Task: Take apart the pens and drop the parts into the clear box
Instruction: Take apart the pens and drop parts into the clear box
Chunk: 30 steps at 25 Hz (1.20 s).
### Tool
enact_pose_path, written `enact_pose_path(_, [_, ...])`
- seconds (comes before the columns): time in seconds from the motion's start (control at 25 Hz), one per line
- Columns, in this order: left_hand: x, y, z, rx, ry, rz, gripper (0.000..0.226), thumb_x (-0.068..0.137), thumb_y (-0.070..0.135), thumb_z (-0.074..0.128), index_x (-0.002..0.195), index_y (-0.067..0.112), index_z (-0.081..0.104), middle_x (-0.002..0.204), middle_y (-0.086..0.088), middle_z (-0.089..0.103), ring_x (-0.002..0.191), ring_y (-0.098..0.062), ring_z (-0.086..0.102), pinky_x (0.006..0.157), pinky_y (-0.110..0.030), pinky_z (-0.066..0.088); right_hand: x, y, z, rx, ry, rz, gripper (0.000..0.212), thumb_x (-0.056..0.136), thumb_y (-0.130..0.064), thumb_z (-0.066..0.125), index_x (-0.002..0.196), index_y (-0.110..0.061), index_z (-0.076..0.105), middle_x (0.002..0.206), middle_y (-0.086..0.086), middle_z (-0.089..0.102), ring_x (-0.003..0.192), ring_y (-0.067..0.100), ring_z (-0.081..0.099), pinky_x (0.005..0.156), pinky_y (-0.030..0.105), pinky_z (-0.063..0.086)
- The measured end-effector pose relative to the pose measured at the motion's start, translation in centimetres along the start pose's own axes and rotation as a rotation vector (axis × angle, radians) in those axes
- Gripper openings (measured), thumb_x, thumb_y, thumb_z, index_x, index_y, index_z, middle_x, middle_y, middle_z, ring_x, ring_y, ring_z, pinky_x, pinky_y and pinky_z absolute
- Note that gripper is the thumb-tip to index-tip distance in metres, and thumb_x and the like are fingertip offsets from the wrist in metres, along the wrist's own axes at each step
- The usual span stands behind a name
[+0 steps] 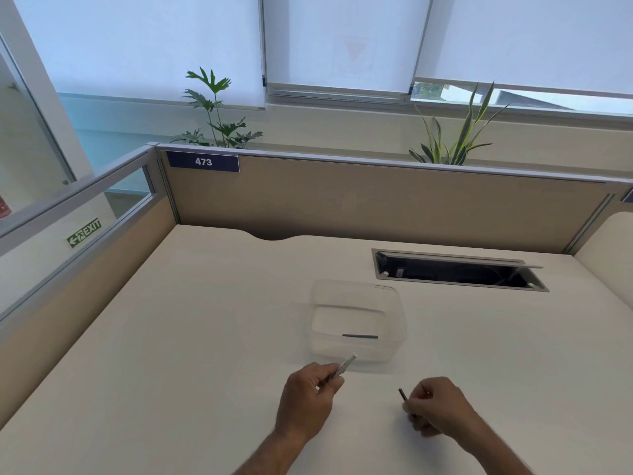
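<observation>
A clear plastic box [356,293] stands on the pale desk just beyond my hands. One thin dark pen part [360,336] lies flat on its floor near the front wall. My left hand [306,397] grips a pale, translucent pen barrel [346,364] that points up and right, its tip close to the box's front wall. My right hand [436,407] is closed around a thin dark pen part [402,395] whose end sticks out to the upper left. The two hands are apart, both in front of the box.
An open cable hatch [459,270] is sunk into the desk at the back right. Beige partition panels [376,200] wall the desk at the back and left. Two potted plants stand behind the partition.
</observation>
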<state>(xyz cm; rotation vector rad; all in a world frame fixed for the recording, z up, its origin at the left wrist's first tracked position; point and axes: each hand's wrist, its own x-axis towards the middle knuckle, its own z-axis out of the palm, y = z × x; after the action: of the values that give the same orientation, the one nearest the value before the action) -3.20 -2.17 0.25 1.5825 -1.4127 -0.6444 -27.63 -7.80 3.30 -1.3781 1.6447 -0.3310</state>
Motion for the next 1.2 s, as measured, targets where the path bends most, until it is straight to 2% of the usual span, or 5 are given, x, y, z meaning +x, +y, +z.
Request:
enact_pose_path(0.2, [0.2, 0.0, 0.2, 0.088, 0.006, 0.096, 0.017, 0.084, 0.031, 0.06, 0.1, 0.034, 0.065, 0.068, 0.006, 0.058, 0.064, -0.01, 0.055, 0.061, -0.029, 0.046, -0.4, -2.5, 0.5, 0.322, 0.011, -0.23, 0.008, 0.078, 0.005, 0.076, 0.078, -0.003, 0.076, 0.066, 0.011, 0.066, 0.06, 0.02, 0.063, 0.061, 0.034, 0.059])
enact_pose_path(0.32, [0.3, -0.1, 0.2, 0.126, 0.002, 0.126, 0.017, 0.086, 0.031, 0.057, 0.101, 0.033, 0.065, 0.069, 0.005, 0.057, 0.065, -0.012, 0.054, 0.061, -0.031, 0.047, -0.4, -3.8, 1.0, 0.393, 0.052, -0.331, 0.015, 0.079, 0.008, 0.074, 0.08, -0.006, 0.078, 0.066, 0.005, 0.071, 0.065, 0.017, 0.065, 0.066, 0.035, 0.06])
enact_pose_path(0.76, [0.2, -0.1, 0.3, 0.176, -0.038, 0.166, 0.022, 0.087, 0.032, 0.055, 0.106, 0.034, 0.066, 0.076, 0.006, 0.061, 0.075, -0.012, 0.055, 0.068, -0.032, 0.05, 0.0, -4.6, 2.0, 0.271, 0.129, -0.483, 0.023, 0.078, 0.005, 0.076, 0.077, -0.018, 0.077, 0.07, 0.007, 0.074, 0.059, 0.01, 0.064, 0.066, 0.038, 0.059])
enact_pose_path(0.92, [0.2, -0.2, 0.3, 0.179, -0.042, 0.171, 0.024, 0.087, 0.033, 0.054, 0.108, 0.035, 0.067, 0.078, 0.007, 0.062, 0.077, -0.012, 0.055, 0.069, -0.032, 0.049, -0.1, -4.6, 1.9, 0.225, 0.106, -0.505, 0.021, 0.077, 0.004, 0.077, 0.078, -0.017, 0.077, 0.068, 0.005, 0.074, 0.059, 0.008, 0.062, 0.063, 0.032, 0.053])
enact_pose_path(1.2, [-0.1, -0.2, 0.3, 0.182, -0.065, 0.185, 0.027, 0.086, 0.034, 0.056, 0.111, 0.036, 0.067, 0.08, 0.008, 0.063, 0.08, -0.009, 0.054, 0.072, -0.029, 0.048, -0.3, -4.6, 1.6, 0.071, 0.072, -0.562, 0.022, 0.075, 0.002, 0.08, 0.078, -0.02, 0.078, 0.076, -0.011, 0.073, 0.065, 0.002, 0.063, 0.058, 0.016, 0.049])
